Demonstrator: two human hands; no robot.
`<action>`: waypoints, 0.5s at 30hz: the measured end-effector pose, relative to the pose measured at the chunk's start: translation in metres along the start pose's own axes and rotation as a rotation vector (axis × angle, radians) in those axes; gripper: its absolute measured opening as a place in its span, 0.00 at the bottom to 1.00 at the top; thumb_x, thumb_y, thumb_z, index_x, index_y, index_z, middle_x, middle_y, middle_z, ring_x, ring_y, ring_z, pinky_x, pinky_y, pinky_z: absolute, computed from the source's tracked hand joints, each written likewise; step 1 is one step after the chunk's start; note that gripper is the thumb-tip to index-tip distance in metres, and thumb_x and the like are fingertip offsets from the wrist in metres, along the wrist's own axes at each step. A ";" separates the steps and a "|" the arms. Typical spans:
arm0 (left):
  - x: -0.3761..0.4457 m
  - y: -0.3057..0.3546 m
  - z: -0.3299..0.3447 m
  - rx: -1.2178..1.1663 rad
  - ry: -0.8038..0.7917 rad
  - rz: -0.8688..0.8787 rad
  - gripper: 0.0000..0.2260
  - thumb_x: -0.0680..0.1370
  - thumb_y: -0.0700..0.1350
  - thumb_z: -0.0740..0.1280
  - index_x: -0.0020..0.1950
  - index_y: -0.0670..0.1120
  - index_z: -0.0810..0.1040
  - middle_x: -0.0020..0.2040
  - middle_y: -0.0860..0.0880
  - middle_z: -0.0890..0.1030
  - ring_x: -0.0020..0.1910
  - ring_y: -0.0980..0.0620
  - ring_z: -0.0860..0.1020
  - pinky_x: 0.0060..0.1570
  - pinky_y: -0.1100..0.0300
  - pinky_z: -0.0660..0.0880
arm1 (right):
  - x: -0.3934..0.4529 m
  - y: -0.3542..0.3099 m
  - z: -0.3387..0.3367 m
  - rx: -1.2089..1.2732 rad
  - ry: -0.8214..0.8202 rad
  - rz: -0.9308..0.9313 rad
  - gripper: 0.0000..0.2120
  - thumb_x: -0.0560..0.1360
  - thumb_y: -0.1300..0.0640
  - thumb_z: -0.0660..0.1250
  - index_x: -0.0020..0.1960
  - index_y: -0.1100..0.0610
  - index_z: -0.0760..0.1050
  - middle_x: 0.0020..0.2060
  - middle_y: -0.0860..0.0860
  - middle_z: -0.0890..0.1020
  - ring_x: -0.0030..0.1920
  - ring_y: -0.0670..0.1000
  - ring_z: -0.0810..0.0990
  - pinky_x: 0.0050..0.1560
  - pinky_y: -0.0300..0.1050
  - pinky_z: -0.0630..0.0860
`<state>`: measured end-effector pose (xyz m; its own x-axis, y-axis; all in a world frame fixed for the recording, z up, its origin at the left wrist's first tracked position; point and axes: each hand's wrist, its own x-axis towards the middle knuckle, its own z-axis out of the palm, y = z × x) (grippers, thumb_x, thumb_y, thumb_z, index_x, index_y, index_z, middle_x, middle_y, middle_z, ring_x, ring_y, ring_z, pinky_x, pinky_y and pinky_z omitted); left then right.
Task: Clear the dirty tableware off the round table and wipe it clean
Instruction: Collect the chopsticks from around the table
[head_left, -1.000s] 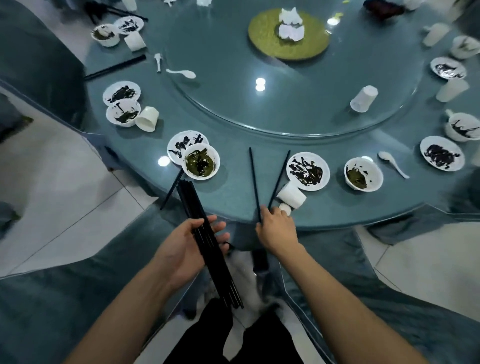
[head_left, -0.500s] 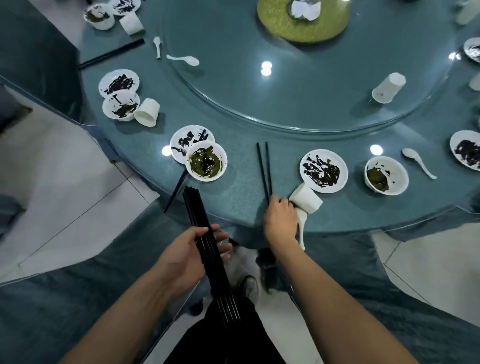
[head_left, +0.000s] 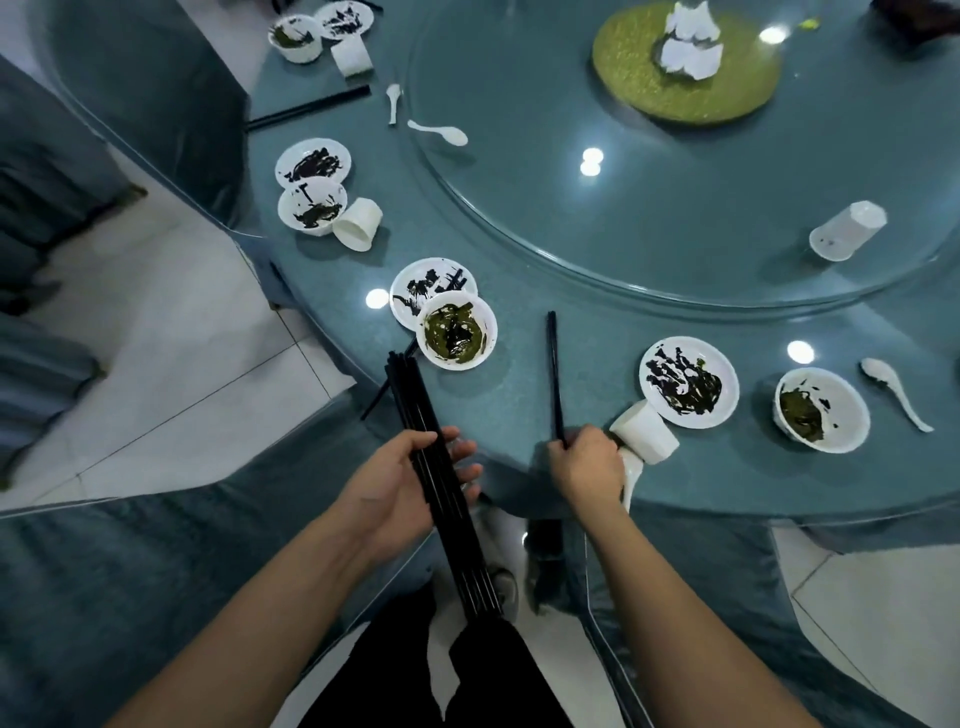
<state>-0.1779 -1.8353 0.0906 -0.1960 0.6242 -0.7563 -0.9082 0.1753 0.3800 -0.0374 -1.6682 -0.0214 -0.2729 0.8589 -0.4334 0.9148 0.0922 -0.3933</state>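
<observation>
Pair of black chopsticks lies on the round table near its front edge, tips pointing twd the glass turntable — right hand pinches their near ends. Left hand curls round a bundle of black chopsticks, held off the table edge. Just R of the right hand: tipped white cup touching a smeared plate, w/ a white spoon under the cup. Dirty bowl overlaps a plate — just beyond the bundle's tips
</observation>
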 end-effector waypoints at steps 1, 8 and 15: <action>0.000 0.002 -0.003 -0.007 0.005 -0.002 0.11 0.80 0.44 0.60 0.58 0.41 0.77 0.50 0.41 0.82 0.48 0.42 0.80 0.56 0.45 0.75 | -0.004 -0.003 -0.003 0.067 -0.012 0.005 0.10 0.73 0.52 0.66 0.37 0.57 0.77 0.41 0.60 0.84 0.47 0.63 0.82 0.48 0.51 0.77; 0.007 0.019 -0.023 -0.021 0.051 -0.004 0.09 0.81 0.44 0.61 0.57 0.42 0.78 0.50 0.41 0.83 0.48 0.42 0.81 0.54 0.46 0.77 | -0.060 -0.035 -0.020 0.387 -0.081 -0.126 0.05 0.74 0.56 0.72 0.40 0.55 0.79 0.31 0.47 0.82 0.35 0.47 0.81 0.41 0.44 0.78; 0.009 0.044 -0.035 -0.029 0.031 0.035 0.13 0.81 0.41 0.58 0.46 0.43 0.83 0.47 0.43 0.82 0.45 0.44 0.80 0.52 0.47 0.76 | -0.115 -0.088 -0.017 0.342 -0.303 -0.361 0.07 0.73 0.55 0.72 0.38 0.54 0.76 0.27 0.45 0.77 0.28 0.41 0.73 0.34 0.35 0.69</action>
<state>-0.2323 -1.8486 0.0820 -0.2392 0.6054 -0.7591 -0.9107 0.1313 0.3917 -0.0815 -1.7667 0.0775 -0.6683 0.6166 -0.4161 0.6136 0.1408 -0.7770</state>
